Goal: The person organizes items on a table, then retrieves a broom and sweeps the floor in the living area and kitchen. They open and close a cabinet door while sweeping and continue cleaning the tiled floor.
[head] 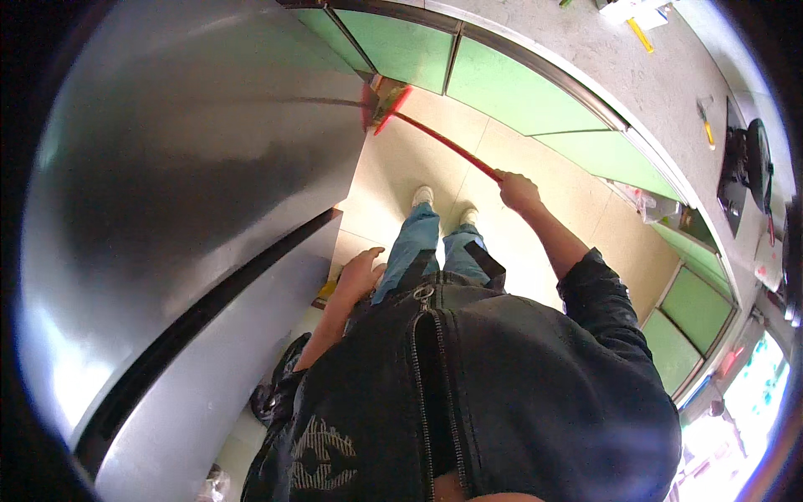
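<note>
My right hand [519,191] is closed around the end of the long red handle of a broom [448,144]. The broom's red and yellowish head [390,108] touches the floor between the green cabinet doors and the large metallic refrigerator [238,144], whose side mirrors it. My left hand [361,275] hangs low at my side beside my thigh, fingers loosely apart, holding nothing that I can see. Both of my shoes stand on the pale tiled floor [502,147].
Green cabinets [527,88] curve along the front and right below a grey countertop [640,75]. On it lie yellow-handled tools and a stove with a black pan [759,164]. A plastic bag [652,207] sits in an open cabinet gap. Dark plastic bags are behind my left arm.
</note>
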Motion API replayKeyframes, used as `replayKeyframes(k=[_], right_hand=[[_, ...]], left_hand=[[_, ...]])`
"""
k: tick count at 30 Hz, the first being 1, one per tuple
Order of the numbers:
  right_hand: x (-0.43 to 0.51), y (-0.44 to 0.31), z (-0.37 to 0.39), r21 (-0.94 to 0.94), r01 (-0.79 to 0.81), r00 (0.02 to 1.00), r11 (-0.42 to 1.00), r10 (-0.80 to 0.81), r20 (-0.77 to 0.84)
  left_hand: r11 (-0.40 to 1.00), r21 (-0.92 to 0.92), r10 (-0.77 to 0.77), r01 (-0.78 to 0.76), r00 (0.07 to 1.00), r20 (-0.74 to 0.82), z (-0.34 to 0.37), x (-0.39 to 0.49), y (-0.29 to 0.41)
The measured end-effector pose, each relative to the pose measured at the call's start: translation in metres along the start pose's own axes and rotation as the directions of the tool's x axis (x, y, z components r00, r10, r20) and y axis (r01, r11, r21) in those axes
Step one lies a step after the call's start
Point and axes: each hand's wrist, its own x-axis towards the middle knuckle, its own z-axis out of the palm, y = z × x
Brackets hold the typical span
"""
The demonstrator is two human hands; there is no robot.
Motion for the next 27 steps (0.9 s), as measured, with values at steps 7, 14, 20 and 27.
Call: replayKeyframes(k=[7,14,20,27], right_hand=[[0.025,-0.027,0.002,-0.004,-0.034,0.999,0.999,0.034,-0.015],[-0.140,0.106,0.070,0.230,-0.527,0.849,0.818,0.494,0.188],[-0.260,0.123,0.078,0.232,-0.713,0.696,0.662,0.708,0.120],[-0.243,0.076,0.093,0.466,-0.493,0.850,0.735,0.521,0.077]], left_hand=[[0.980,0.142,0.128,-0.142,0.987,0.101,-0.027,0.031,-0.006],[0.944,0.178,0.240,-0.279,0.948,0.210,-0.044,0.066,0.005],[0.869,0.261,0.312,-0.420,0.875,0.369,-0.045,0.097,0.042],[0.796,0.302,0.335,-0.524,0.798,0.501,-0.022,0.101,0.098]])
